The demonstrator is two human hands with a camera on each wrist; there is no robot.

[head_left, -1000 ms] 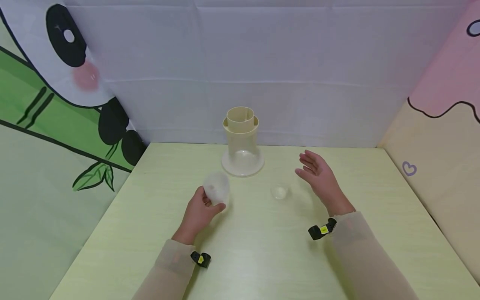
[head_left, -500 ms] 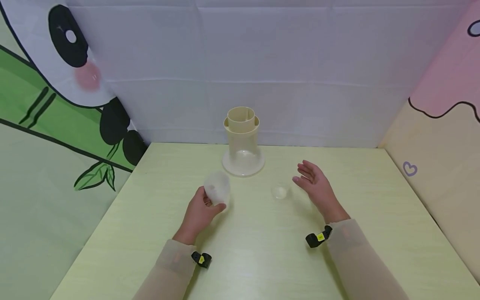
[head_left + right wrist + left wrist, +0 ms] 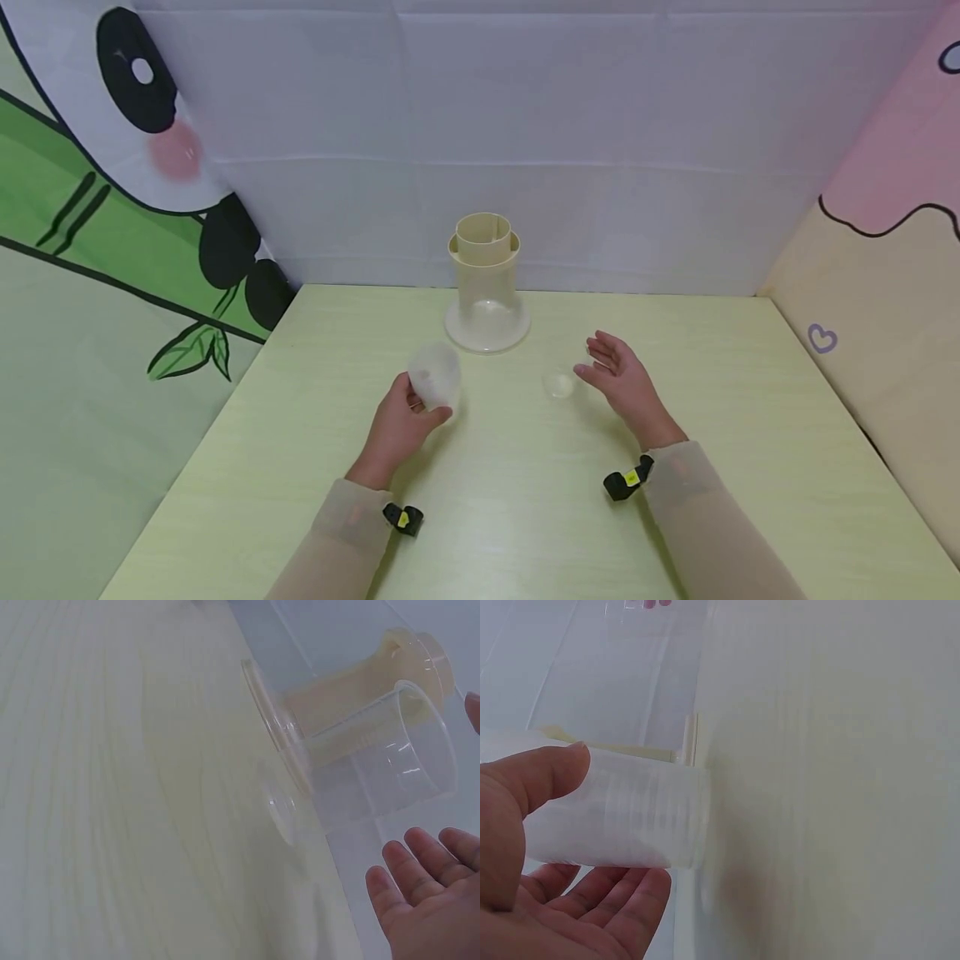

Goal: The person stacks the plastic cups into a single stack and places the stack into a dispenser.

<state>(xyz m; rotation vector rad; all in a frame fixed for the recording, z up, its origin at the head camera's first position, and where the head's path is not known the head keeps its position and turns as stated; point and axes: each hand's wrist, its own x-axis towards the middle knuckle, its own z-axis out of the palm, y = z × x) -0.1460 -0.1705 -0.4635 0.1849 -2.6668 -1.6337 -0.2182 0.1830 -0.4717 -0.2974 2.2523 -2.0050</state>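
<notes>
My left hand (image 3: 397, 429) grips a frosted white plastic cup (image 3: 435, 377) at the left middle of the table. In the left wrist view the thumb lies along one side of the frosted cup (image 3: 630, 810) and the fingers along the other. A clear plastic cup (image 3: 558, 382) stands upright to its right. Beside that cup my right hand (image 3: 622, 383) is held with fingers extended and thumb apart, holding nothing. The right wrist view shows the clear cup (image 3: 367, 772) larger, its rim level with the fingertips (image 3: 386, 889).
A beige cylindrical holder (image 3: 486, 279) with a smaller tube in its top stands on a round clear base (image 3: 487, 337) at the back of the pale wooden table (image 3: 510, 517). A white cloth backdrop (image 3: 525, 108) rises behind, with printed panels at both sides.
My right hand has moved left and slightly toward me, closing in on the clear cup. The left hand and the frosted cup stay in place.
</notes>
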